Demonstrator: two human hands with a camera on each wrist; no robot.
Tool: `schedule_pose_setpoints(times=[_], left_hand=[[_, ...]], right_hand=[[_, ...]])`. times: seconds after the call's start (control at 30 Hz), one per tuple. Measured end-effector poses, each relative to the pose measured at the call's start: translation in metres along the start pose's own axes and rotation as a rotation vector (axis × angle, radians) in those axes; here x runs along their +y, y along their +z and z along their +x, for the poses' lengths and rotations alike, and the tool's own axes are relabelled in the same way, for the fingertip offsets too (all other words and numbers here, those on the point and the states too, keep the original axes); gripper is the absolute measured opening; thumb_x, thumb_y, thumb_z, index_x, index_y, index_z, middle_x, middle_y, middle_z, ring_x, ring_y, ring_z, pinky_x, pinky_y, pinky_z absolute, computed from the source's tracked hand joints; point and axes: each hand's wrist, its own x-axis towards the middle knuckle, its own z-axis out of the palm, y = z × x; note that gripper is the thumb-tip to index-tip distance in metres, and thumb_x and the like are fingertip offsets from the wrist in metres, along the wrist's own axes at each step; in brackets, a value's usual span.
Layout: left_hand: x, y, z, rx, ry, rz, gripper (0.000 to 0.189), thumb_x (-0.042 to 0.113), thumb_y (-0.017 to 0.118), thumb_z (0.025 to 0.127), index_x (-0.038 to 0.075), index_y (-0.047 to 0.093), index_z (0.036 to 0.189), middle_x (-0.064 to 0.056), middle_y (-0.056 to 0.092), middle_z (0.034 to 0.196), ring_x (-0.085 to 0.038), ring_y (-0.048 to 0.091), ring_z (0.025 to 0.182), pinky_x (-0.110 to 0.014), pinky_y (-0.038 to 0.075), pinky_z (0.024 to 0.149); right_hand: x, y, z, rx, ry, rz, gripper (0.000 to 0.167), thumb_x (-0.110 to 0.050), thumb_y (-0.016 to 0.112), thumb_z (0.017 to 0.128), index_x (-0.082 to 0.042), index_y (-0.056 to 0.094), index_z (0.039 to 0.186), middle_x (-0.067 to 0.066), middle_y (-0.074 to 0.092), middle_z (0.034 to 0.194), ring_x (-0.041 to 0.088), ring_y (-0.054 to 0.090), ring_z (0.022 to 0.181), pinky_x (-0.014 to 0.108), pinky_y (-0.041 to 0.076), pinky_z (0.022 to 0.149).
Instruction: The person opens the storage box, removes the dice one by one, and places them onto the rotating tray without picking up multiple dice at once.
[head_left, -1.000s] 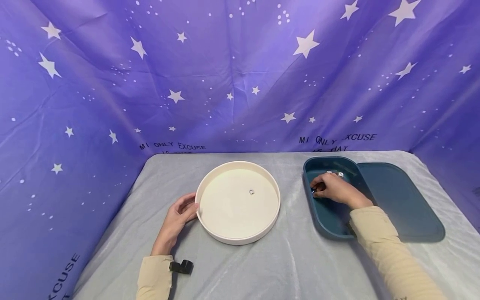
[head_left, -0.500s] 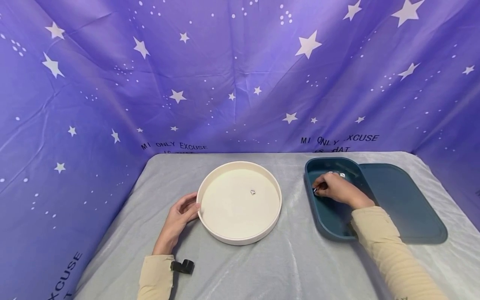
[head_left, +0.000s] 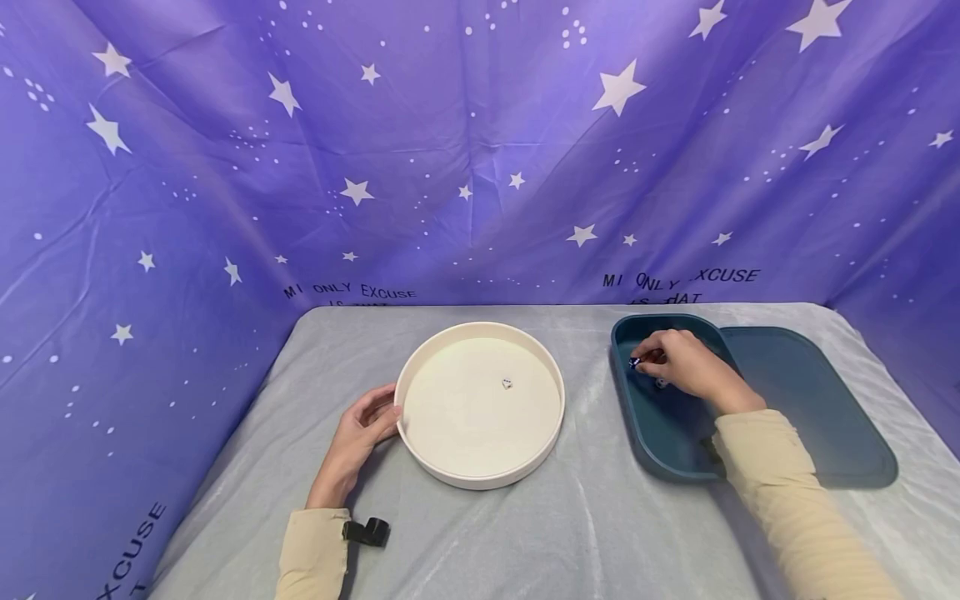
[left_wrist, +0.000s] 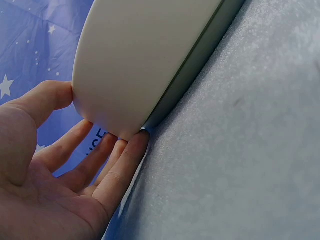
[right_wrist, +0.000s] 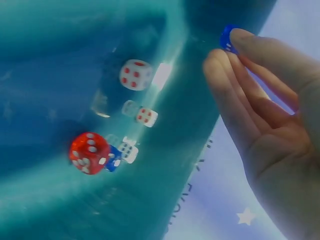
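Inside the outline of the teal tray (head_left: 678,442), near its left wall as seen from the head: blue die (right_wrist: 228,40), pinched between thumb and fingertips of the right hand (head_left: 693,367). Contact with the tray wall: cannot be told. Partly covered by the fingertips, with white pips on the exposed face; translucent in look. Beneath and apart from these fingers, in the right wrist view: rounded red die (right_wrist: 90,153) with white pips, touching or overlapping a second blue die (right_wrist: 112,159); farther along, large white die (right_wrist: 135,75) and small white die (right_wrist: 146,116), both with red pips. Tray surface smooth and glossy, corners rounded, with streaked reflections. Adjoining on the right: flat teal panel (head_left: 810,400), round-cornered.

At the left: round tray (head_left: 457,417), cream, smooth and matte, low-walled, gripped by the left hand (head_left: 356,437), with thumb at the rim and slightly spread fingertips against the lower outer wall. On its floor, right of centre and well apart from the fingers: lone white die (head_left: 507,384). Below all: worktop (head_left: 562,542) under grey, velvety, lightly creased cloth.
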Motion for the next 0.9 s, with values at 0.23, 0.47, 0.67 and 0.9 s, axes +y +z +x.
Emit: schedule_pose_setpoints(times=[0.23,0.47,0.67,0.9], left_hand=[[0.000,0.000,0.000,0.003,0.002,-0.002,0.054,0.019,0.072,0.093,0.007,0.051,0.141,-0.015,0.053,0.141,-0.010,0.060,0.115,-0.026,0.058,0.091],[0.000,0.000,-0.001,0.004,0.011,0.005,0.053,0.018,0.071,0.093,0.006,0.051,0.141,-0.015,0.053,0.140,-0.009,0.060,0.113,-0.025,0.058,0.091],[0.001,0.000,-0.001,0.005,0.006,-0.001,0.053,0.017,0.071,0.093,0.006,0.051,0.141,-0.015,0.053,0.141,-0.008,0.060,0.113,-0.025,0.058,0.091],[0.001,0.001,0.000,0.008,-0.001,0.002,0.052,0.015,0.070,0.094,0.006,0.051,0.141,-0.015,0.053,0.141,-0.014,0.058,0.117,-0.026,0.058,0.092]], right_hand=[[-0.009,-0.008,0.001,0.072,-0.034,-0.043,0.017,-0.003,0.073,0.088,0.003,0.074,0.104,0.010,0.072,0.092,0.020,0.067,0.079,0.035,0.059,0.066],[-0.020,-0.013,0.003,0.097,-0.058,-0.056,0.017,-0.004,0.073,0.089,0.002,0.075,0.104,0.010,0.073,0.093,0.019,0.067,0.079,0.037,0.059,0.068],[-0.031,-0.012,0.007,0.116,-0.081,-0.050,0.018,-0.004,0.073,0.089,0.002,0.075,0.105,0.011,0.073,0.094,0.020,0.068,0.079,0.038,0.059,0.069],[-0.042,-0.009,0.014,0.123,-0.116,-0.033,0.016,-0.001,0.072,0.088,0.003,0.075,0.103,0.013,0.073,0.094,0.021,0.069,0.080,0.037,0.060,0.070]])
